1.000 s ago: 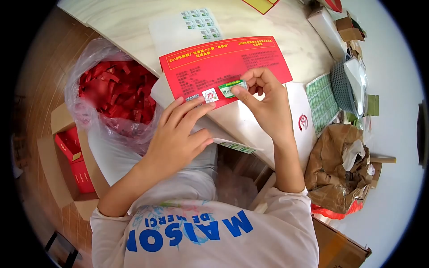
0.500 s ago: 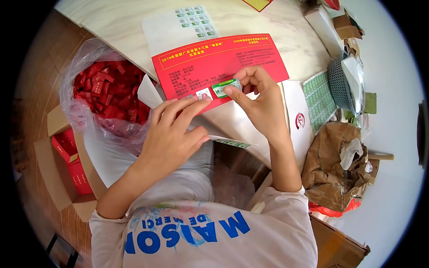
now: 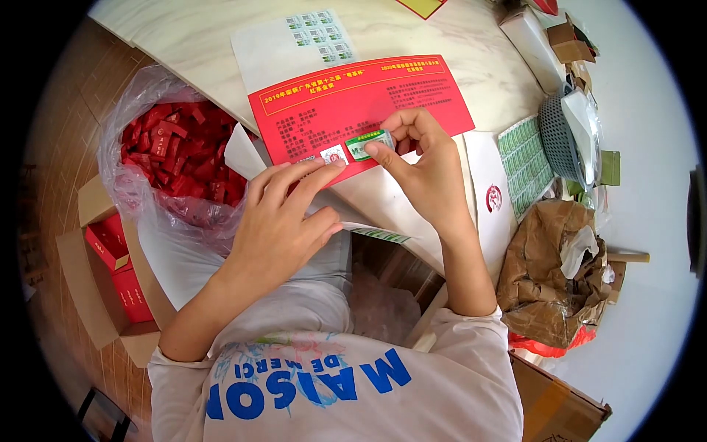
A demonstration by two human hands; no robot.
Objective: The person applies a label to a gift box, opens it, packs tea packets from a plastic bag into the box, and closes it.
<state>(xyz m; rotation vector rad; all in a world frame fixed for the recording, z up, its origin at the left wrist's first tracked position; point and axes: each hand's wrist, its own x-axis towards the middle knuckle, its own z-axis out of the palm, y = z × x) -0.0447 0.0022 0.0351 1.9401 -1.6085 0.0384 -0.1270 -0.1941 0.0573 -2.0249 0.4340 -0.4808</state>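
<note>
A red printed card (image 3: 368, 92) with yellow and dark lettering lies near the table's front edge. My right hand (image 3: 423, 158) pinches a small green-and-white sticker (image 3: 366, 146) between thumb and fingers, over the card's lower edge. Whether the sticker touches the card, I cannot tell. Beside it on the card is a white square with a red mark (image 3: 333, 155). My left hand (image 3: 276, 214) rests its stretched fingertips on the card's lower left edge, thumb apart. Near that thumb, a sheet with green stickers (image 3: 379, 235) shows partly below the table edge.
A partly used sticker sheet (image 3: 320, 37) lies behind the card; another green sheet (image 3: 525, 158) is at right. A plastic bag of red packets (image 3: 173, 140) and an open carton (image 3: 92, 287) stand left. A grey basket (image 3: 557, 140) and brown paper bag (image 3: 549, 272) are right.
The view has shifted very slightly. The green sticker has tilted or shifted a little in my right hand; my left hand stays on the card.
</note>
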